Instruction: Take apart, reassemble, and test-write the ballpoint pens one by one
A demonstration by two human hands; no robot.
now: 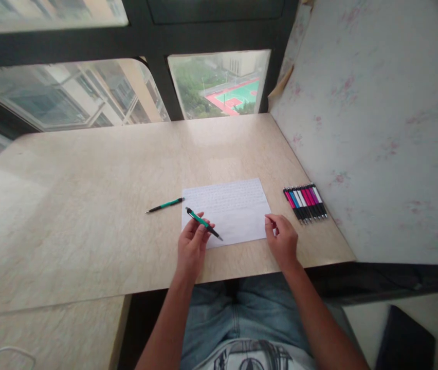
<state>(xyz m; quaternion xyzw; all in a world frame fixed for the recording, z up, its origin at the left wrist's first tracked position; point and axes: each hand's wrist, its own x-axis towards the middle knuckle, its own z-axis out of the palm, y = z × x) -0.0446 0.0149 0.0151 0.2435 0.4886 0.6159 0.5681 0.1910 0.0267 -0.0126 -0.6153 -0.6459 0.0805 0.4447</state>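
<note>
My left hand (193, 245) grips a green and black pen (200, 219) between thumb and fingers, above the lower left of the paper. The pen slants, its silver tip pointing down to the right. Under it lies a white sheet of paper (238, 221) with lines of handwriting on its upper half. By the sheet's right edge, my right hand (281, 239) is closed with curled fingers; whatever they may hold is too small to make out. A second green and black pen (167, 204) rests left of the sheet, its end touching or nearly touching the paper's left edge.
Several pens (304, 203) in pink, blue, white and purple lie in a row right of the paper, near the patterned wall (377, 128). The beige tabletop (68, 221) runs back to the dark window frame (161, 77). A white cable (6, 350) sits at lower left.
</note>
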